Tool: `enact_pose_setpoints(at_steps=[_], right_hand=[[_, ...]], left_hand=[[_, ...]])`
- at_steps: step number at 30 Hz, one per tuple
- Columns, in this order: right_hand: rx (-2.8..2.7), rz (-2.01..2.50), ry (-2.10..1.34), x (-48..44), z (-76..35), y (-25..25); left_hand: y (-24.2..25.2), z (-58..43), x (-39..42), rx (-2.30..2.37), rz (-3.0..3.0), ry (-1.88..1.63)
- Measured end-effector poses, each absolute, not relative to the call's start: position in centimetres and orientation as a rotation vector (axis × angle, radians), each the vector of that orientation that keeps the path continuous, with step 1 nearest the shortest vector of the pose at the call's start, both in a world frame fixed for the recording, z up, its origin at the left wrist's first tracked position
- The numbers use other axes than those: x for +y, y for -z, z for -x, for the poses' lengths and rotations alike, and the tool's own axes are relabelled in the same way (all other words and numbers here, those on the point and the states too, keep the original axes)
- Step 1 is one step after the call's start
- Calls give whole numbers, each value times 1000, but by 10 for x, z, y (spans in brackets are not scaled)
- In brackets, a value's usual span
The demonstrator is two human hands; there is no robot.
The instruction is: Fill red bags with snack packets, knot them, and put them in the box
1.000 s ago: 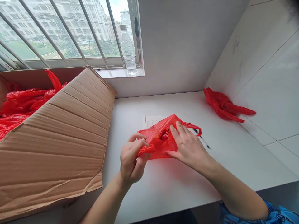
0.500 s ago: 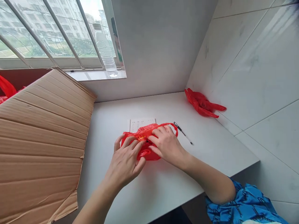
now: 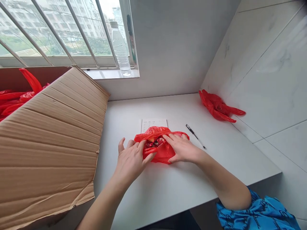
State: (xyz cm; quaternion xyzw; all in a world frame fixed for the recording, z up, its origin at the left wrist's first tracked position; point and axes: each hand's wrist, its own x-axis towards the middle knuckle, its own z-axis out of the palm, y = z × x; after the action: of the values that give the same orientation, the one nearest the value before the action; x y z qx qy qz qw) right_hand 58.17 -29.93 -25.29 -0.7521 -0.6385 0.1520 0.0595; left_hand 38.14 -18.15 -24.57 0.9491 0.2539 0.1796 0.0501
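A red plastic bag [image 3: 163, 154] lies on the white table, its mouth spread so that small shiny wrapped items [image 3: 155, 142] show inside. My left hand [image 3: 131, 158] rests at the bag's left edge with its fingers apart, the thumb over the near rim. On the right side of the opening, my right hand [image 3: 181, 147] lies with spread fingers against the plastic, fingertips at the mouth. Behind the bag is a sheet of paper with writing [image 3: 154, 122], partly covered by it. A black and clear pen [image 3: 195, 135] lies to the right.
A large cardboard box [image 3: 52, 137] holding red bags [image 3: 14, 99] stands at the left. Another crumpled red bag [image 3: 217, 107] lies at the back right against the tiled wall. A clear bottle [image 3: 122, 52] stands on the windowsill.
The bag's mouth is wider, and more of its contents show. My right hand has moved off the far rim with its fingers flatter. The whole view has shifted, showing more of the box.
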Motion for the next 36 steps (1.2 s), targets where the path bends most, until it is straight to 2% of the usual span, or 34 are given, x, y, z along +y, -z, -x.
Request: enact_pose_setpoints(at_steps=[5,10,15,18,28,33,36], right_hand=[[-1900,2267,-557,-297,-584,249],[-1879,2300,-631,-294,-584,245],[-1885,2317,-608,-295,-584,245],[-1911,2305,-474,-295,-583,247],[-1768,2113,355,-295,-574,242],[-1893,1943,531,-289,-560,251],[-2030,1831,525,-284,-552,256]], left_hand=[[256,-378,-174,776,-2926,-468],[251,-379,-171,825,-2935,-236],[249,-379,-171,838,-2918,-169],[250,-379,-168,819,-2905,-162],[227,-379,-177,859,-2761,-236],[236,-383,-178,1004,-2780,-266],[241,-380,-174,1037,-2829,-231]])
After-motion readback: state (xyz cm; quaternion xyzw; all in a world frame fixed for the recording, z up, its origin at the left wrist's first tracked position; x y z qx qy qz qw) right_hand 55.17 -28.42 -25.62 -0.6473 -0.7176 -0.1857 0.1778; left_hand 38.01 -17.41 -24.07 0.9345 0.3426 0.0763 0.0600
